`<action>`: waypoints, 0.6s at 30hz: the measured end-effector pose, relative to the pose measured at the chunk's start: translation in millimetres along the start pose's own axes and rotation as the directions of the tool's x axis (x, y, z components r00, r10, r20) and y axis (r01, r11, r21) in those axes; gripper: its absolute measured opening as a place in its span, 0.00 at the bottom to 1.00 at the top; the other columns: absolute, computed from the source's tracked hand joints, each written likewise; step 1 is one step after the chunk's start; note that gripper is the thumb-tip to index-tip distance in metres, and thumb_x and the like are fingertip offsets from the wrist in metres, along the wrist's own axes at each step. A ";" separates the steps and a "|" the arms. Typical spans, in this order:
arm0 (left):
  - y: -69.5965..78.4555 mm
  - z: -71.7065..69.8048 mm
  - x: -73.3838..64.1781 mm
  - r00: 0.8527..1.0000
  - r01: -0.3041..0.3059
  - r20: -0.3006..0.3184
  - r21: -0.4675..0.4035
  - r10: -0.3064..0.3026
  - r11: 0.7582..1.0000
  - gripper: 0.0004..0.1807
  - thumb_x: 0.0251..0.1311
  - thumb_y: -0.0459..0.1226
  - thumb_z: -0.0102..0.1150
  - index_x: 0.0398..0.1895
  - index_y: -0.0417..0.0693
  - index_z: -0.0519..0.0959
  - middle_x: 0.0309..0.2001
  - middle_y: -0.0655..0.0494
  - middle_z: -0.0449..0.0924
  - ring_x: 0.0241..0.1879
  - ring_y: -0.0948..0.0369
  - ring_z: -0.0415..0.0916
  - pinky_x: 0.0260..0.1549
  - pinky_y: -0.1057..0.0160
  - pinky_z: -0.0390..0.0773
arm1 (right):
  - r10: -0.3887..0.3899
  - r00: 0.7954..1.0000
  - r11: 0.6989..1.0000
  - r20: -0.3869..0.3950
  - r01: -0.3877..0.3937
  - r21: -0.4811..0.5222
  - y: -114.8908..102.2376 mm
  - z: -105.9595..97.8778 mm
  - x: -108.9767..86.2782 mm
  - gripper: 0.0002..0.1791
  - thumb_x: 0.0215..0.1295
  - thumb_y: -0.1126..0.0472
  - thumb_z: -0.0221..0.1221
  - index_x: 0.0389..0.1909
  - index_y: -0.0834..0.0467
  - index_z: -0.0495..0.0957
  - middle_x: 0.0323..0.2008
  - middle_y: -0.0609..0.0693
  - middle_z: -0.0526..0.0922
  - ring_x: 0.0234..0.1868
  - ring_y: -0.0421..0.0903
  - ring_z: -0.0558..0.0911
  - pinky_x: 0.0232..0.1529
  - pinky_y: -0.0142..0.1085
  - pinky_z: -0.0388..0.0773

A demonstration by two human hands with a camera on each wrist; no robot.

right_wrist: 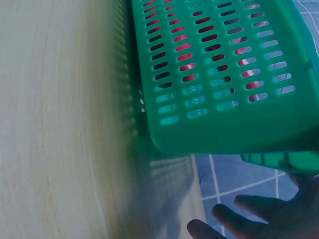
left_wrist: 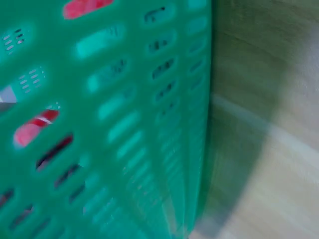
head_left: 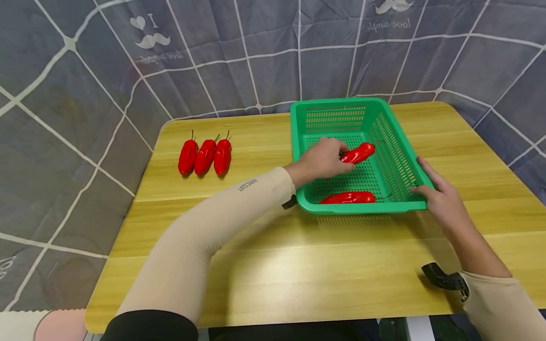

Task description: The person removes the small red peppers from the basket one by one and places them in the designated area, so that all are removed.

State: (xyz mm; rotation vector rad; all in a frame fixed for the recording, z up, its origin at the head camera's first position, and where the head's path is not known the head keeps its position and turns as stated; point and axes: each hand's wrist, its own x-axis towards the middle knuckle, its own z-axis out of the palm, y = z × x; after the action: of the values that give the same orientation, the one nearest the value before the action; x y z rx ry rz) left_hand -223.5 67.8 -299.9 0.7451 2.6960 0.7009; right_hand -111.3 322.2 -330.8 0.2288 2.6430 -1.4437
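In the head view my left hand reaches over the left rim of a green plastic basket and pinches a red chili pepper above the basket floor. A second red chili pepper lies inside along the near wall, its stem pointing right. My right hand holds the basket's right rim near the front corner, thumb on the rim. Its other fingers spread outside the basket in the right wrist view. Through the slots of the basket wall, the left wrist view shows bits of red.
Three red chili peppers stand in a row at the back left of the wooden table, stems pointing away. A grey checked curtain hangs behind and beside the table.
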 end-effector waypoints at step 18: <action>-34.8 -63.1 -29.6 0.932 -0.028 -0.350 -0.325 -0.093 0.945 0.24 0.55 0.51 0.63 0.54 0.55 0.77 0.44 0.61 0.82 0.31 0.69 0.80 0.24 0.66 0.80 | -0.008 1.000 1.000 -0.001 0.008 0.013 -1.9 -1.1 3.4 0.34 0.71 0.52 0.48 0.71 0.29 0.43 0.75 0.41 0.40 0.71 0.61 0.53 0.51 0.21 0.67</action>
State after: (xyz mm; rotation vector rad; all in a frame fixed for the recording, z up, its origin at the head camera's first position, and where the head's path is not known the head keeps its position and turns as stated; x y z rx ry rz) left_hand -236.1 1.6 -260.6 0.5260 2.7839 1.3534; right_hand -115.1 322.3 -329.3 0.2208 2.6390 -1.4636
